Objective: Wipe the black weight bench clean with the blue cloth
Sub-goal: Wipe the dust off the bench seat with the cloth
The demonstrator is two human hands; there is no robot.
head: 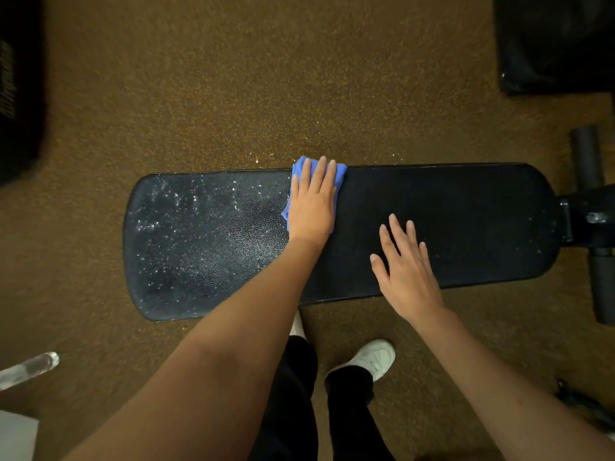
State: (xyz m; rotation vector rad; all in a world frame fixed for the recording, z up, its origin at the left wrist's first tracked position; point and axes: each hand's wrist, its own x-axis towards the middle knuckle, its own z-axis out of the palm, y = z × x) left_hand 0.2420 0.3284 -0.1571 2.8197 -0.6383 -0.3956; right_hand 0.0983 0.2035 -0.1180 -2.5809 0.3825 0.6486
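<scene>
Head view: I saw the left hand [312, 207] pressing the blue cloth [339, 177] flat, fingers straight, at the bench's [449, 211] far edge mid-length. Right hand [407, 267] open over the bench. No readable writing.

Speckled brown carpet floor [233, 94], dim light, dark equipment [552, 41] at corner

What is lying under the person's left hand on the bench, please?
The blue cloth lies under the left hand, pressed flat on the black weight bench. Only its edges show round the fingers; the rest, and the bench surface beneath it, is covered.
</scene>
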